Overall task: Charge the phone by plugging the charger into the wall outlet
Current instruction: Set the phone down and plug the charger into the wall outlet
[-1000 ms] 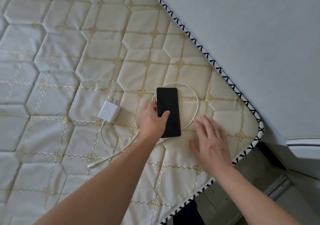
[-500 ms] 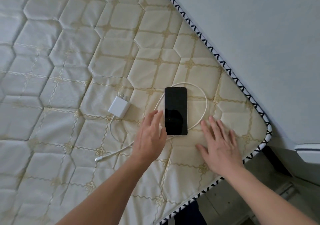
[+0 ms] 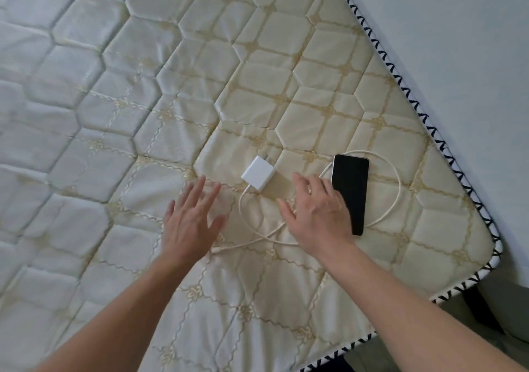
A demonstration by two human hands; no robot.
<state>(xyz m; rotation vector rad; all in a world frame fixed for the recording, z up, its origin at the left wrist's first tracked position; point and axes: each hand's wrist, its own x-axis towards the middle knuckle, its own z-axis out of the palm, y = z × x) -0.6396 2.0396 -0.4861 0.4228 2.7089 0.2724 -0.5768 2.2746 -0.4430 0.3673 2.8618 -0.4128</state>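
Two bare forearms reaching over a quilted cream mattress (image 3: 120,131), left hand (image 3: 190,222) spread open and empty, right hand (image 3: 317,214) open beside the black phone (image 3: 350,191), white cable (image 3: 396,191) looped around it, white charger (image 3: 258,177) just beyond the fingers, pale wall (image 3: 458,42) behind.

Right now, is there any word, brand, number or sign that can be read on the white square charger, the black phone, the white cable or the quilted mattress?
None can be read.
White square charger block: plain faces, no print visible.
Black phone: dark screen, nothing shown.
White cable: no marking.
Cream quilted mattress: only stitched patterns and black zigzag edging, no letters.
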